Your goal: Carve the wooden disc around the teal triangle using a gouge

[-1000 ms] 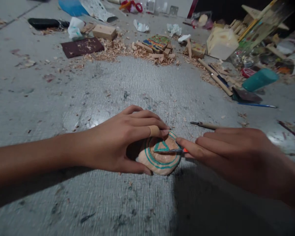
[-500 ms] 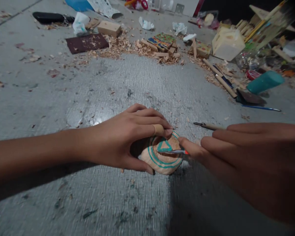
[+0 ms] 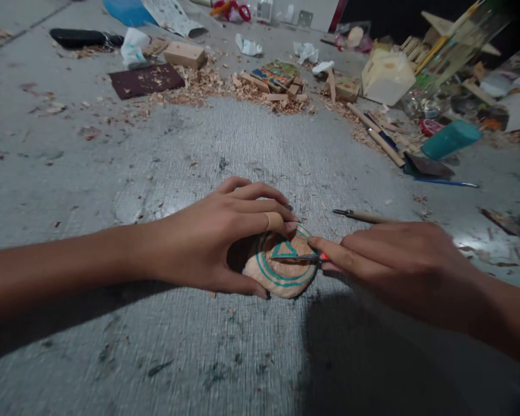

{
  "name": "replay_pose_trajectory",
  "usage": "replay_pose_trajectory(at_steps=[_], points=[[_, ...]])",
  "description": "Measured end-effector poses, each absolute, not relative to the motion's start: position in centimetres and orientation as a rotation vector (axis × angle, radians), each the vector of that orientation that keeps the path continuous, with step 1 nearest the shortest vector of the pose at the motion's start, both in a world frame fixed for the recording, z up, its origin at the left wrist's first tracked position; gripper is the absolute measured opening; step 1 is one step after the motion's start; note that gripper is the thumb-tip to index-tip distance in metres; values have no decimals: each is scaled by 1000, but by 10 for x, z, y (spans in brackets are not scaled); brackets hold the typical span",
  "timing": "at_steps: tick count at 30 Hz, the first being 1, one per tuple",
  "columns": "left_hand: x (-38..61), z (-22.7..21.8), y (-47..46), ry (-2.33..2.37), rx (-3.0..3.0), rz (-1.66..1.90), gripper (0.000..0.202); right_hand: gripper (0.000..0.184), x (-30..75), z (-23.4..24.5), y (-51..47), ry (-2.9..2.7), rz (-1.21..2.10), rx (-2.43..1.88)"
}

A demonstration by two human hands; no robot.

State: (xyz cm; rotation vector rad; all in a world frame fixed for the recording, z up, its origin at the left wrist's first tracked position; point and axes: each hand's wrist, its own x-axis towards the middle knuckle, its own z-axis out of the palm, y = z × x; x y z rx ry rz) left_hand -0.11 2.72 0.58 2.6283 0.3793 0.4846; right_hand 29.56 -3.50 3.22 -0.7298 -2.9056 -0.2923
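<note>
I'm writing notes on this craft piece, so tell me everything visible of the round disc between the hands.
The disc is pale, looks like wood, and has a slightly uneven outline. Two teal rings circle a rougher, browner middle marked with a teal triangle. It lies on the grey table. The left hand grips its left side, hiding part. A thin blade, held in the right hand, reaches over the middle below the triangle, apparently touching.

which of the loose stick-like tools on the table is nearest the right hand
The metal-tipped tool with the pale handle, lying just beyond the right hand; the thin blue stick and the pale rods lie farther off.
</note>
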Motion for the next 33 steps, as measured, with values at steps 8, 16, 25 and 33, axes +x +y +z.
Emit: replay_pose_trajectory(at_steps=[8, 16, 25, 33], points=[[-1, 3, 28, 372, 2623, 489, 63, 28, 293, 33, -40, -2921, -242, -872], [-1, 3, 29, 352, 2598, 507, 64, 36, 261, 84, -44, -2996, -356, -727], [-2, 4, 29, 349, 2586, 514, 62, 39, 264, 80, -45, -3011, -464, -731], [-2, 3, 29, 363, 2588, 501, 63, 27, 292, 28, -48, -2864, -386, -827]])
